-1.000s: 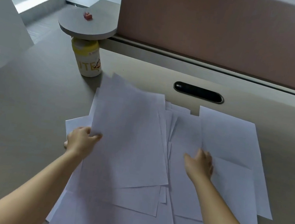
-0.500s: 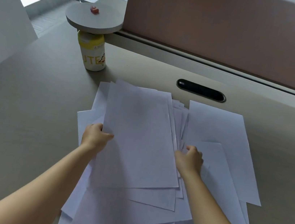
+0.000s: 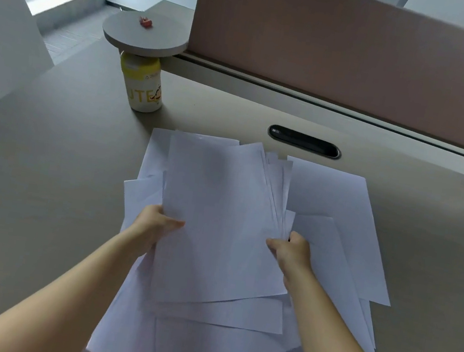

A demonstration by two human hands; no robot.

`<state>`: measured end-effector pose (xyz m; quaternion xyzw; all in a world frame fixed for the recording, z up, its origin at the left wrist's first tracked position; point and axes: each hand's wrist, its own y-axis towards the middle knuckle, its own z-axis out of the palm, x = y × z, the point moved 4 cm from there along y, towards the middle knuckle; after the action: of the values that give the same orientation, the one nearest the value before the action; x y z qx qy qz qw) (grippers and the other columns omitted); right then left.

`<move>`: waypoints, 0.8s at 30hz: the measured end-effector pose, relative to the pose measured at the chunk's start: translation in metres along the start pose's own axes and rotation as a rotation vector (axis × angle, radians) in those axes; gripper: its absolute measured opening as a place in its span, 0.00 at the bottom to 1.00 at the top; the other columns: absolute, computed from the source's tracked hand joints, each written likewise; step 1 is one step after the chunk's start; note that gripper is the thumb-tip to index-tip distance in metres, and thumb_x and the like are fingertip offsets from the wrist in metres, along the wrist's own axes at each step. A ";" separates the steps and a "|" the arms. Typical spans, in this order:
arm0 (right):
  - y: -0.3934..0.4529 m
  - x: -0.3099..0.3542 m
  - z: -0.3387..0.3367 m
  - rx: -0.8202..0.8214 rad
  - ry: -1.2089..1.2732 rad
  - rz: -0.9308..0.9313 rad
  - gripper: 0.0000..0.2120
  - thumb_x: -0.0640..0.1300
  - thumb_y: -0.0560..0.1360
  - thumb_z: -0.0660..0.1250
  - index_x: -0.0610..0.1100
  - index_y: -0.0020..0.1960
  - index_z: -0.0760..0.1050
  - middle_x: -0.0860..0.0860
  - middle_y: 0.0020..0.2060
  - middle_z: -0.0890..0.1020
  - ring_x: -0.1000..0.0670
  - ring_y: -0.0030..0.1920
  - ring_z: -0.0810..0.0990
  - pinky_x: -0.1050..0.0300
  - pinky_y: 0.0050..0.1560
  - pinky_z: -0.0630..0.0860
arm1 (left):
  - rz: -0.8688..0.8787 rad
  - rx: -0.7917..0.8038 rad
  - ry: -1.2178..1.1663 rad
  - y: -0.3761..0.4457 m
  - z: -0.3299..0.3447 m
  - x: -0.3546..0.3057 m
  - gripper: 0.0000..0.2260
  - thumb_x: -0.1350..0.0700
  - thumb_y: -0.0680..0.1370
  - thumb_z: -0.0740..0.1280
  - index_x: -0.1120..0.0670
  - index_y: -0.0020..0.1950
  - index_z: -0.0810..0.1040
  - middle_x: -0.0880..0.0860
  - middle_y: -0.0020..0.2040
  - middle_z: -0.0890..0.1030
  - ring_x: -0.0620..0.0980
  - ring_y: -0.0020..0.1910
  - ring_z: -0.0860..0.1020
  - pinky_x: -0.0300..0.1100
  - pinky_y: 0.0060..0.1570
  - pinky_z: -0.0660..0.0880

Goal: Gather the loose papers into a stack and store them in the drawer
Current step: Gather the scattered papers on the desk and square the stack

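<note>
Several white sheets of paper (image 3: 218, 218) lie overlapping in the middle of the beige desk (image 3: 45, 179). My left hand (image 3: 155, 223) grips the left edge of the upper bundle, thumb on top. On the bundle's right edge my right hand (image 3: 293, 251) is closed, thumb on top as well. More loose sheets (image 3: 337, 220) lie fanned out to the right and below, toward the desk's near edge. No drawer is in view.
A white and yellow bottle (image 3: 142, 85) stands at the back left under a round grey shelf (image 3: 145, 33) with a small red object (image 3: 146, 22). A black cable slot (image 3: 304, 141) sits behind the papers. A brown partition (image 3: 345, 57) closes the back.
Both hands have moved inward toward each other and closed on the sides of the top bundle. The spread sheets have been pushed closer together.
</note>
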<state>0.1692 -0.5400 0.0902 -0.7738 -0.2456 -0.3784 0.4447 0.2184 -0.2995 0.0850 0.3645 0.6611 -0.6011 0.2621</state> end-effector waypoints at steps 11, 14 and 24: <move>-0.012 -0.038 -0.069 -0.018 -0.746 0.043 0.27 0.51 0.75 0.60 0.41 0.70 0.59 0.41 0.74 0.54 0.40 0.74 0.52 0.44 0.73 0.52 | -0.038 -0.296 0.901 -0.036 0.025 0.022 0.35 0.38 0.74 0.58 0.52 0.76 0.52 0.57 0.79 0.50 0.61 0.77 0.46 0.57 0.73 0.49; -0.014 -0.050 -0.072 0.078 -0.797 0.022 0.38 0.56 0.76 0.56 0.44 0.75 0.38 0.44 0.76 0.40 0.44 0.76 0.39 0.44 0.74 0.39 | -0.067 -0.231 1.020 -0.038 0.025 0.036 0.37 0.37 0.75 0.53 0.52 0.77 0.43 0.54 0.79 0.43 0.58 0.78 0.43 0.60 0.73 0.45; 0.001 -0.029 -0.067 0.081 -0.528 -0.178 0.32 0.47 0.75 0.61 0.42 0.74 0.52 0.45 0.74 0.61 0.43 0.73 0.60 0.49 0.71 0.59 | 0.097 -0.179 0.913 -0.035 0.069 0.022 0.37 0.40 0.75 0.59 0.47 0.77 0.42 0.49 0.79 0.51 0.58 0.77 0.46 0.52 0.70 0.53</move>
<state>0.1282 -0.6003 0.0880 -0.8026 -0.4350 -0.1912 0.3607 0.1712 -0.3637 0.0788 0.5982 0.7402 -0.3070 0.0025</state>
